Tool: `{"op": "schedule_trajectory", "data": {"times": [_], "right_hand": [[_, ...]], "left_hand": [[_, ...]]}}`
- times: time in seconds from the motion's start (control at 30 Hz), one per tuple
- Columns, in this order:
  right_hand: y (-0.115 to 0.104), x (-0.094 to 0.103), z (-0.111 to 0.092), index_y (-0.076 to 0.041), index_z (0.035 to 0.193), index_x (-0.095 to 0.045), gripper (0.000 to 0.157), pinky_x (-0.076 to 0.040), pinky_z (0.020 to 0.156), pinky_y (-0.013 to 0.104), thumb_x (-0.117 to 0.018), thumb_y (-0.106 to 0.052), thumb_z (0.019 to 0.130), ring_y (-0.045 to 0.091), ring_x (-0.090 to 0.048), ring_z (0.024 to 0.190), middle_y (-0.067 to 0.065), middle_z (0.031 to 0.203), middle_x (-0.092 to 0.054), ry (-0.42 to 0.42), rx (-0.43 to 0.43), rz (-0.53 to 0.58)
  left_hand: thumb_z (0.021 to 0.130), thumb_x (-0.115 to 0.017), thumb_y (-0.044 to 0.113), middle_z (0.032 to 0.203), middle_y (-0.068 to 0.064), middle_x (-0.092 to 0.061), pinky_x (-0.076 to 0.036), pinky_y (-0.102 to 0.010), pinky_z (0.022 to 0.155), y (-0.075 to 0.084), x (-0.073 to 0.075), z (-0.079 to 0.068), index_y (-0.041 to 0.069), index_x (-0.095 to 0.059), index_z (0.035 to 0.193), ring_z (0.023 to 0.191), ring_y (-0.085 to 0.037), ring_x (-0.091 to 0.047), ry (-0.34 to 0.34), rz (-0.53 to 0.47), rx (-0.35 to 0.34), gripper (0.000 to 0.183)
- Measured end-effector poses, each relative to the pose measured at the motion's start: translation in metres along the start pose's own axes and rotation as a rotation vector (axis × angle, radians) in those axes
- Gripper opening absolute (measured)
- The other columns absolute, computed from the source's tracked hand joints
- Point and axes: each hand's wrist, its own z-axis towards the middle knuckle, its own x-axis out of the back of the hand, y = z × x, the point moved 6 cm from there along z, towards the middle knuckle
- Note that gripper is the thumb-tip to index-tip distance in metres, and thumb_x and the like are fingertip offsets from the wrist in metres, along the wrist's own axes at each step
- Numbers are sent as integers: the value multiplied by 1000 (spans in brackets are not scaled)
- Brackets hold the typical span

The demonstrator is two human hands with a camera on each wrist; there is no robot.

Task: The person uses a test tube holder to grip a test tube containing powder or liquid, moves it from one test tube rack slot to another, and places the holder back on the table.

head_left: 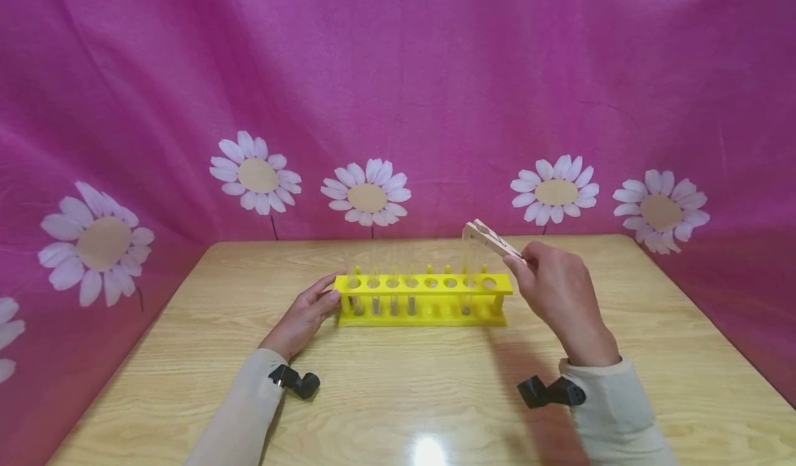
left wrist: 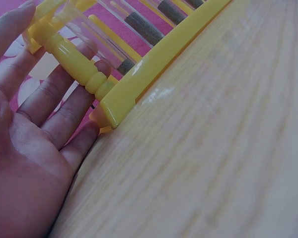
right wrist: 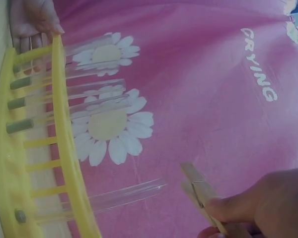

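Observation:
A yellow test tube rack [head_left: 429,291] stands upright on the table. At its left end my left hand [head_left: 305,319] holds it, thumb at the top plate and fingers behind the end post [left wrist: 72,59]. Several clear test tubes with dark grey contents [left wrist: 144,27] fill the left holes. Toward the right end stands a lone test tube [right wrist: 134,192] with a little dark matter at the bottom. My right hand [head_left: 562,296] grips a wooden test tube clamp [head_left: 494,239] by its rear end. In the right wrist view, the clamp's tips are apart from the lone tube's mouth.
The wood-grain table [head_left: 385,390] extends around the rack. Behind it and at the sides hangs a magenta cloth [head_left: 435,92] printed with white daisies. A black wrist camera [head_left: 292,381] sits on the left sleeve, another camera [head_left: 550,391] on the right.

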Motion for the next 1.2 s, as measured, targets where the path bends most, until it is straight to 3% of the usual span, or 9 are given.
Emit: {"op": "schedule_trajectory", "data": {"times": [0.27,0.63,0.9,1.2], "right_hand": [[12,4,3,1,94,-65,25,-37,47,31,-66,-25,92,24,-46,58,9,67,-57,51,-38,12],[35,7,3,1,97,-64,29,-37,50,32,-66,-27,91,26,-49,62,11,69,-60,53,-78,19],[51,0,3,5,119,-54,42,-45,48,28,-61,-28,94,28,-52,66,21,88,-61,-23,-191,40],[62,-2,4,3,109,-58,27,-39,54,33,-60,-19,92,29,-51,66,16,77,-61,-30,-164,-17]], "left_hand": [[98,-56,34,147,-14,-41,-24,-45,115,4,-1,3,16,-36,149,133,-30,-42,-4,14,-11,57],[98,-56,32,146,-17,-41,-25,-46,114,4,0,1,14,-36,149,132,-33,-42,-4,10,-13,58],[99,-56,31,147,-19,-40,-24,-46,115,1,1,-2,14,-35,149,133,-35,-40,-2,-12,-8,58],[98,-56,32,146,-18,-41,-25,-46,114,0,0,-1,13,-35,149,131,-33,-43,3,3,-5,58]]}}
